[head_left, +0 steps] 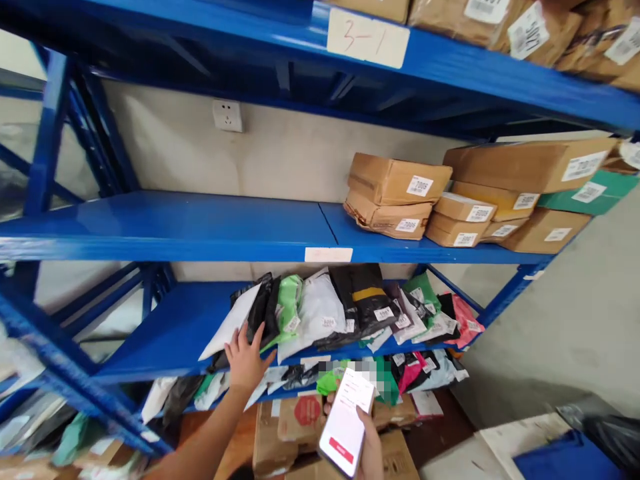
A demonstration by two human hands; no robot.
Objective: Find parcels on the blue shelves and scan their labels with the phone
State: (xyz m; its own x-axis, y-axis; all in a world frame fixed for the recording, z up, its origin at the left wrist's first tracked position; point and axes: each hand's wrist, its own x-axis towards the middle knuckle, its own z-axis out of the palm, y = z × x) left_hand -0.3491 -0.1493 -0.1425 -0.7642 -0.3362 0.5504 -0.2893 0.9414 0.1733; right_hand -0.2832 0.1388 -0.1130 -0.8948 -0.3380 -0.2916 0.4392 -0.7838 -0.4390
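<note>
My left hand (247, 357) reaches to the front edge of the lower blue shelf, fingers spread. Its fingertips are at a white mailing bag (233, 320) and a black mailing bag (265, 313); whether they touch cannot be made out. Right of them stand a bright green bag (289, 307), a larger white bag (320, 310) and a black bag with a yellow stripe (369, 303), several with number labels. Low in the view, my right hand (370, 443) is wrapped round a smartphone (347, 420), its lit screen showing a red button.
Labelled cardboard boxes (397, 180) are stacked on the right of the middle shelf (200, 223). Wrapped parcels (530, 33) lie on the top shelf. Below are more bags (423, 370) and cartons (270, 437). A blue rack post (47, 140) rises at left.
</note>
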